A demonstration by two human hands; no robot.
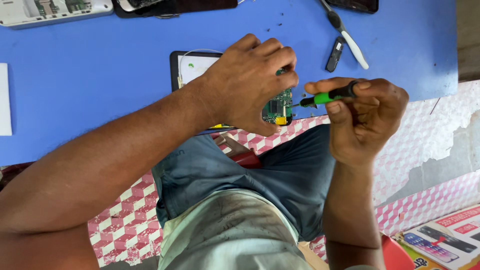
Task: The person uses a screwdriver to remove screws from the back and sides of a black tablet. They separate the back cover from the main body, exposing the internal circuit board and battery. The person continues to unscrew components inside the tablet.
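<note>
The left hand is covering most of the opened phone, so only a strip of its green circuit board is showing. The screwdriver tip is too small to make out where it is meeting the board, and the right hand is hiding the handle's end. A white device and dark phone are running off the top edge.
</note>
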